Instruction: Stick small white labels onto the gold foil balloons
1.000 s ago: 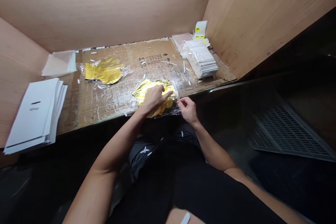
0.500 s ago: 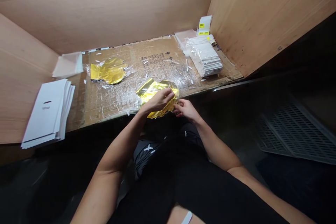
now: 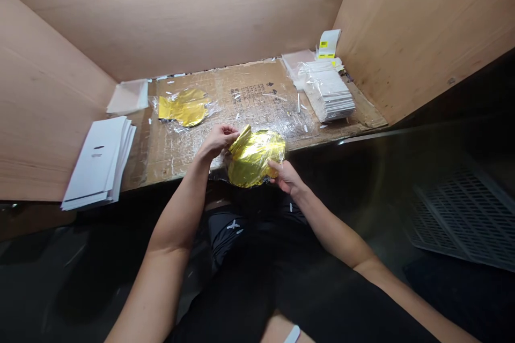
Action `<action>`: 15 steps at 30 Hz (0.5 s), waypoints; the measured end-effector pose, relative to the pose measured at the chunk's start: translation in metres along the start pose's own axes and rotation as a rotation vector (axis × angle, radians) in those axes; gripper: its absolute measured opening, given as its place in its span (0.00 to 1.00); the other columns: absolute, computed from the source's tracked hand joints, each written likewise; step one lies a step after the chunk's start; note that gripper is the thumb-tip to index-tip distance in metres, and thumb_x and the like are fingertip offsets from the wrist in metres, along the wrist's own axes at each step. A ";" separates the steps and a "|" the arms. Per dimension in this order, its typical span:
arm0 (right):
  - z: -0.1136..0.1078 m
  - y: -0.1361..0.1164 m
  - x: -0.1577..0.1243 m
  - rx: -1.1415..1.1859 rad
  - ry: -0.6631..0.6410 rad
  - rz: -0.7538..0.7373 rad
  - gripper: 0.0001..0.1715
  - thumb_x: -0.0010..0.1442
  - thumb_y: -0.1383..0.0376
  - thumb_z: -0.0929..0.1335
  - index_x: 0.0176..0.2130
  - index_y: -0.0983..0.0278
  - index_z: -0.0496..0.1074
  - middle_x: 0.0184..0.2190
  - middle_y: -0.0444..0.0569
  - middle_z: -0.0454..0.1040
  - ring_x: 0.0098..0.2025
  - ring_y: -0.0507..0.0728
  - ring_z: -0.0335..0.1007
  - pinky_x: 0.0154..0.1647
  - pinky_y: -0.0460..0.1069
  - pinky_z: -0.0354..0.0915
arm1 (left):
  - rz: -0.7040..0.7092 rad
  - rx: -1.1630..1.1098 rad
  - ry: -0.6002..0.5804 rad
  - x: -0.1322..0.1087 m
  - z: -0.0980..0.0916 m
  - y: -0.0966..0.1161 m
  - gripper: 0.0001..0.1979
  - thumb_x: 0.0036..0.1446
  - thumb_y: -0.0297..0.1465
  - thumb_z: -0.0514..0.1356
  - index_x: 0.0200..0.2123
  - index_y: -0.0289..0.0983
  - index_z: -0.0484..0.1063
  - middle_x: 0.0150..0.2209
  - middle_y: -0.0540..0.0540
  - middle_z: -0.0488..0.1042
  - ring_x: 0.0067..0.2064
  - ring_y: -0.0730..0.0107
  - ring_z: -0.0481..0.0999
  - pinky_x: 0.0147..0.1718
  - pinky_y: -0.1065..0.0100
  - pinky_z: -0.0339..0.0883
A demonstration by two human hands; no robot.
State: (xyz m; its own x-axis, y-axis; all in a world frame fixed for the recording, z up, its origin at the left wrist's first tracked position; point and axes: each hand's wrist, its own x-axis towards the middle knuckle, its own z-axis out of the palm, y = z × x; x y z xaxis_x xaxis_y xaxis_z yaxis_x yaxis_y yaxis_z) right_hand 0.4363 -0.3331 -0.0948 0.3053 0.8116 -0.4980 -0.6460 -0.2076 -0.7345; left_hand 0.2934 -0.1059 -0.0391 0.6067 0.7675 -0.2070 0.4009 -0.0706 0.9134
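Observation:
A flat, uninflated gold foil balloon (image 3: pixel 255 158) is held at the front edge of the board, partly over it. My left hand (image 3: pixel 217 142) pinches its upper left end, where a strip of foil is folded up. My right hand (image 3: pixel 285 176) grips the lower right edge, thumb on top and fingers underneath. Clear film shows around the foil. A second gold foil balloon (image 3: pixel 187 107) lies flat on clear film farther back to the left, with neither hand on it.
Cardboard (image 3: pixel 249 77) covers the work surface, with white scraps scattered over it. White printed sheets (image 3: pixel 96 158) and clear bags (image 3: pixel 129 95) lie left. At right are a white stack (image 3: pixel 330 94) and a label strip (image 3: pixel 329 43). Wooden panels surround it; a grey crate (image 3: pixel 466 214) stands below right.
My left hand has moved left from the middle of the balloon to its upper left end, lifting a fold. My right hand now has its thumb over the foil. The view has shifted slightly.

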 end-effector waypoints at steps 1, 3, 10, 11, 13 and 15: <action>0.002 -0.001 0.000 -0.030 0.011 -0.016 0.32 0.43 0.51 0.85 0.38 0.66 0.76 0.28 0.44 0.76 0.23 0.48 0.66 0.14 0.41 0.56 | -0.003 -0.032 -0.023 -0.004 -0.002 0.002 0.12 0.51 0.35 0.72 0.35 0.34 0.76 0.25 0.50 0.73 0.24 0.74 0.68 0.26 0.70 0.60; 0.006 -0.002 0.000 -0.092 0.023 -0.043 0.32 0.42 0.50 0.85 0.35 0.66 0.75 0.25 0.42 0.73 0.22 0.46 0.60 0.13 0.41 0.52 | 0.024 -0.045 -0.036 -0.013 -0.005 0.007 0.13 0.47 0.33 0.73 0.33 0.34 0.76 0.24 0.51 0.73 0.25 0.74 0.68 0.26 0.70 0.60; 0.019 -0.008 -0.003 -0.025 -0.024 -0.046 0.31 0.44 0.49 0.85 0.36 0.63 0.73 0.24 0.40 0.71 0.22 0.48 0.62 0.16 0.42 0.55 | 0.178 -0.298 0.065 -0.046 -0.008 0.035 0.16 0.64 0.43 0.66 0.33 0.38 0.69 0.32 0.48 0.78 0.26 0.74 0.73 0.25 0.72 0.66; 0.021 -0.011 -0.003 0.013 -0.050 -0.043 0.32 0.43 0.49 0.85 0.37 0.63 0.74 0.25 0.40 0.72 0.23 0.49 0.66 0.18 0.43 0.61 | 0.226 -0.354 0.099 -0.049 -0.009 0.042 0.16 0.64 0.43 0.67 0.35 0.38 0.69 0.31 0.48 0.77 0.24 0.76 0.71 0.23 0.73 0.64; 0.024 -0.019 -0.004 0.054 -0.095 -0.060 0.34 0.41 0.49 0.86 0.40 0.61 0.75 0.29 0.42 0.77 0.29 0.52 0.73 0.24 0.46 0.71 | 0.359 -0.335 0.233 -0.056 -0.011 0.055 0.14 0.64 0.41 0.68 0.36 0.39 0.68 0.28 0.51 0.75 0.22 0.77 0.68 0.21 0.74 0.60; 0.030 -0.029 -0.002 0.036 -0.111 -0.086 0.36 0.40 0.50 0.86 0.44 0.60 0.76 0.34 0.43 0.80 0.32 0.54 0.77 0.27 0.47 0.73 | 0.498 -0.161 0.384 -0.060 -0.013 0.068 0.11 0.66 0.38 0.67 0.39 0.40 0.70 0.27 0.51 0.74 0.25 0.74 0.71 0.24 0.73 0.62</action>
State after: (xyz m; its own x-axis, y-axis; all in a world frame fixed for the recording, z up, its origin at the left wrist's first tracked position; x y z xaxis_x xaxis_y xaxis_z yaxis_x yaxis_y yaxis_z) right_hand 0.4334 -0.3125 -0.0588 0.2822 0.8816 -0.3783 -0.6461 -0.1168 -0.7543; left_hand 0.2755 -0.1492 0.0403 0.3924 0.8432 0.3676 0.0089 -0.4031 0.9151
